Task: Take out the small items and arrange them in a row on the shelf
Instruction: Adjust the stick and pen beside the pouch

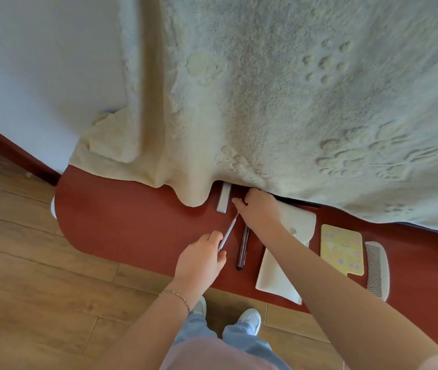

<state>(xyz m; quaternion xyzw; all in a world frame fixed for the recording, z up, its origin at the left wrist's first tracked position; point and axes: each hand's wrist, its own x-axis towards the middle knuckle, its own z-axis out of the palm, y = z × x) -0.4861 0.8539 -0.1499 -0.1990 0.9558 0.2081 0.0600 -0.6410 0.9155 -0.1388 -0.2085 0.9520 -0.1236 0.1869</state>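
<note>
We see the left hand [201,256] pinching a slim silver pen [228,233] at its lower end, angling it to lie parallel with the dark brown pen [243,247] just beside it, so the row on the red-brown wooden shelf [121,222] reads evenly. The right hand [259,208] touches the silver pen's tip (its grip is unclear, fingers curled under the cream towel [292,102]). The white fabric pouch [283,273] lies beneath that forearm.
</note>
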